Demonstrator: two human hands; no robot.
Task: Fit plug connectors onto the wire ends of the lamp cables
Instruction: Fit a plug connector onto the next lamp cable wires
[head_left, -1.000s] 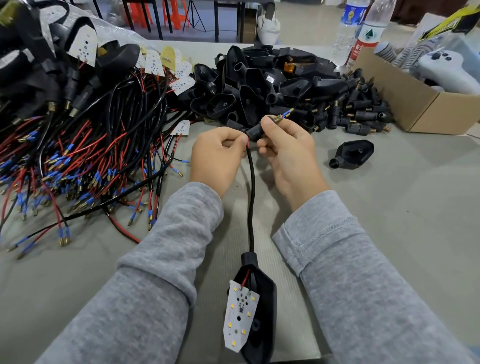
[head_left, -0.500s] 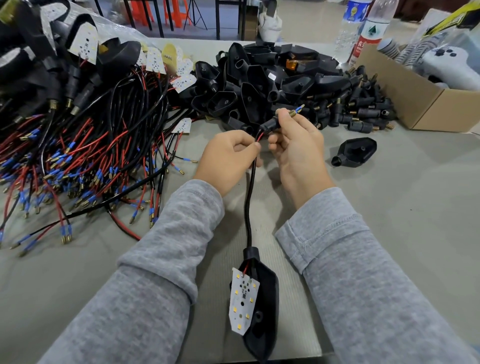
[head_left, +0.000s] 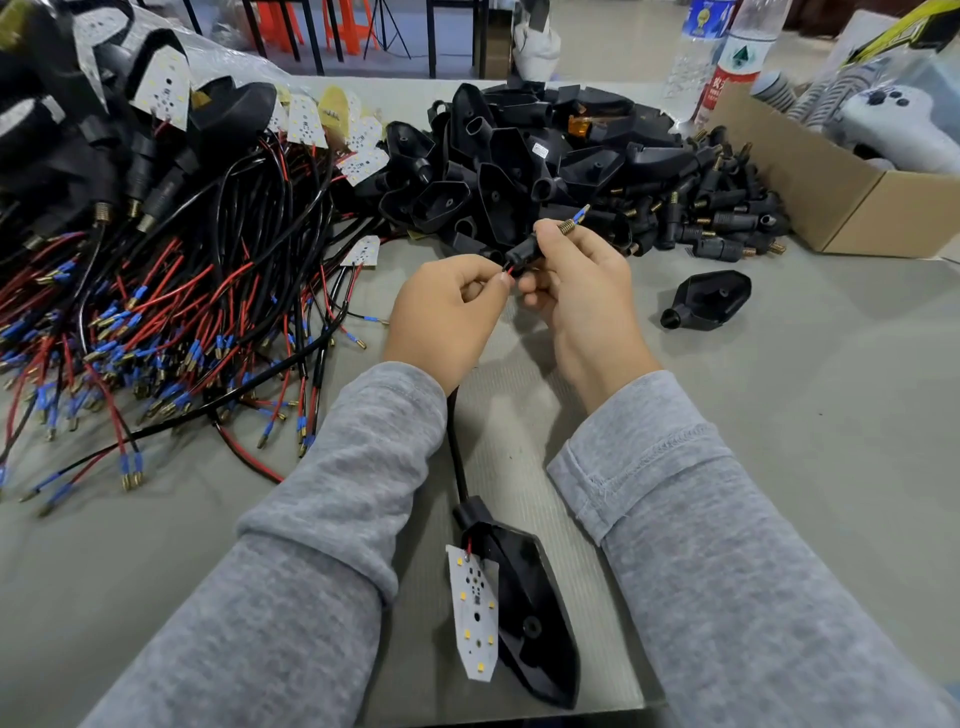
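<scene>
My right hand (head_left: 582, 291) grips a black plug connector (head_left: 524, 250) above the table's middle; a brass spring and a blue-sleeved wire tip (head_left: 577, 215) stick out of its far end. My left hand (head_left: 441, 312) pinches the red wire (head_left: 508, 270) just below the connector. The black lamp cable (head_left: 457, 457) runs down between my forearms to a black lamp housing (head_left: 530, 613) with a white LED board (head_left: 475, 608) near the table's front edge.
A tangle of red and black cables with blue-sleeved ends (head_left: 156, 332) fills the left. Empty black housings (head_left: 519, 161) and loose plug connectors (head_left: 727, 218) are heaped behind my hands. One housing (head_left: 706, 301) lies alone at right. A cardboard box (head_left: 852, 208) and bottles (head_left: 727, 57) stand far right.
The connector has slid further along the wires, and the blue tip sticks out more beyond the spring. My left hand has shifted up to pinch the red wire; the lamp housing moved slightly toward my hands.
</scene>
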